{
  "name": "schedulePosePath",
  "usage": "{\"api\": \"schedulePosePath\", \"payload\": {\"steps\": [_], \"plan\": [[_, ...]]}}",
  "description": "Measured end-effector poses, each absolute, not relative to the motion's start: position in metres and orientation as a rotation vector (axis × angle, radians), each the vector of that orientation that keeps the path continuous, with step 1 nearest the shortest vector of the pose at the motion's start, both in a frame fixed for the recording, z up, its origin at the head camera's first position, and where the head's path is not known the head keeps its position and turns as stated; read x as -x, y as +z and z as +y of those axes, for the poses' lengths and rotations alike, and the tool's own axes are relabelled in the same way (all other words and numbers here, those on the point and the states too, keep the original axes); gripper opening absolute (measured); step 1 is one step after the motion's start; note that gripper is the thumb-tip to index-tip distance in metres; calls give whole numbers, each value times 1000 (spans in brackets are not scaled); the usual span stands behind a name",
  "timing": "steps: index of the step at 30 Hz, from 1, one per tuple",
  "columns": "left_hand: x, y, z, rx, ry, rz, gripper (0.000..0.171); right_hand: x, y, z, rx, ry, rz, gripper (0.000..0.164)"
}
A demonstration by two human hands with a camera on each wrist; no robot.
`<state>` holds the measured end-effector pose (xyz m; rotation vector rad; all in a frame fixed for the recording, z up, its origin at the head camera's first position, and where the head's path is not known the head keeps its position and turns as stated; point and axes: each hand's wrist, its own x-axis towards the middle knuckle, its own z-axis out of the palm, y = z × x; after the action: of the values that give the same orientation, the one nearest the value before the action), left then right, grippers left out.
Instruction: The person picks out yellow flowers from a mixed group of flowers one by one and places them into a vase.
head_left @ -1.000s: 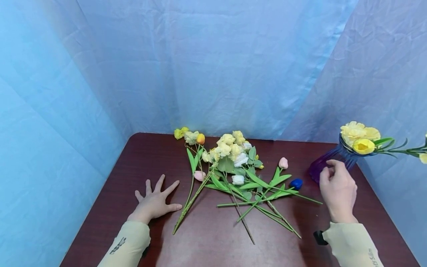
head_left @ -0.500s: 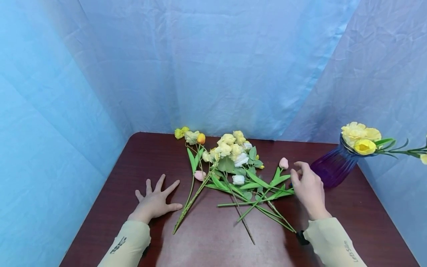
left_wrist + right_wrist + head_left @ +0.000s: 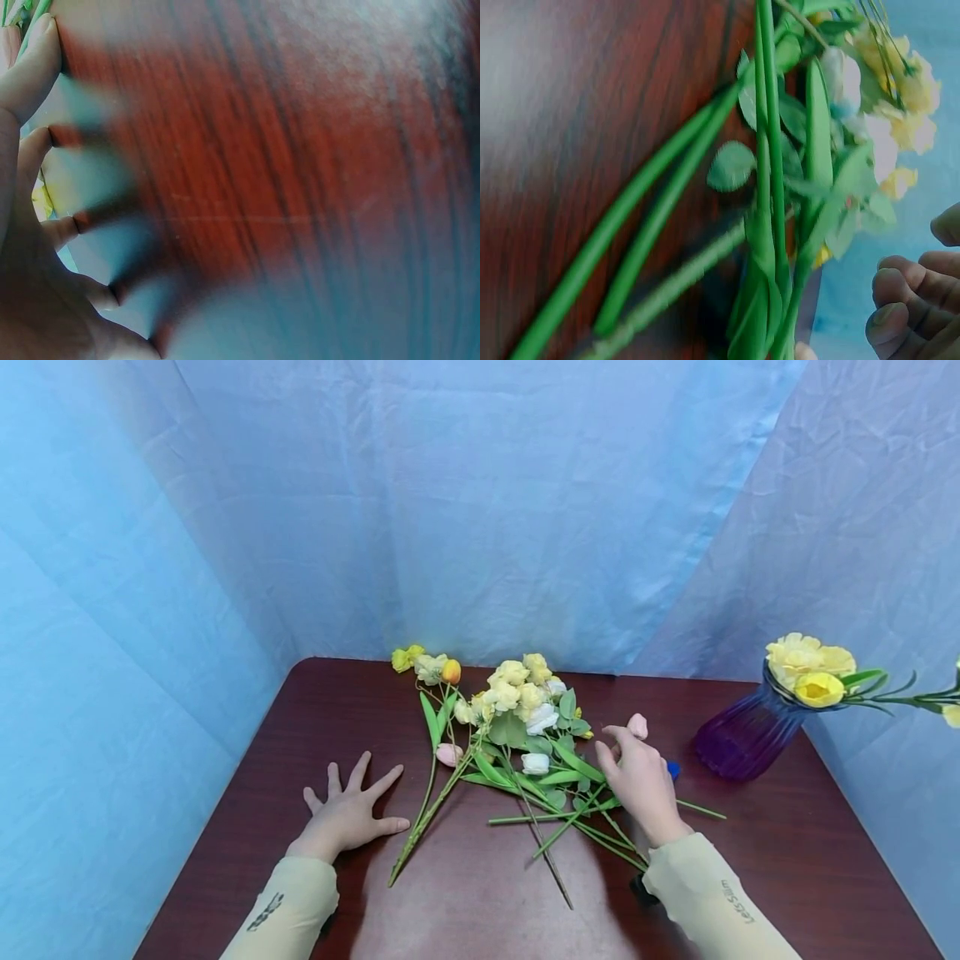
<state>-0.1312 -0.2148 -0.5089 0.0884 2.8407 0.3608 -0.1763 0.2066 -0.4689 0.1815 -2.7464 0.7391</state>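
My left hand [image 3: 345,818] lies flat on the dark red-brown table with its fingers spread; the thumb tip is right beside the long stem of a pale yellow flower spray [image 3: 427,827]. Over the right part of the flower pile hovers my right hand [image 3: 643,783], fingers loosely bent and holding nothing. It partly covers a pink tulip [image 3: 637,726] and a blue tulip [image 3: 674,770]. In the right wrist view, the curled fingers [image 3: 900,307] are apart from the crossed green stems [image 3: 664,184]. A white tulip [image 3: 536,764] lies to the left of this hand.
A blue-purple glass vase [image 3: 738,743] leans at the table's right side, with yellow flowers [image 3: 810,656] in its mouth and a stem reaching right. Pale yellow roses [image 3: 517,681] lie mid-table. Blue cloth [image 3: 480,510] hangs behind and at both sides.
My right hand has moved left from in front of the vase, past the blue tulip, to above the tulip stems. My left hand and the flowers have stayed put.
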Motion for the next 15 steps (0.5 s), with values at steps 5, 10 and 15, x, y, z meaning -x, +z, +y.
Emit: {"api": "schedulePosePath", "payload": {"steps": [5,10,15], "plan": [[131,-509,-215,-89,358,2841,90,178,-472,191,-279,746,-2749,27],[131,-509,-215,-95,362,2841,90,180,-475,178,-326,768,-2768,25],[131,-509,-215,-90,370,2831,91,179,-476,165,-398,762,-2775,25]]}}
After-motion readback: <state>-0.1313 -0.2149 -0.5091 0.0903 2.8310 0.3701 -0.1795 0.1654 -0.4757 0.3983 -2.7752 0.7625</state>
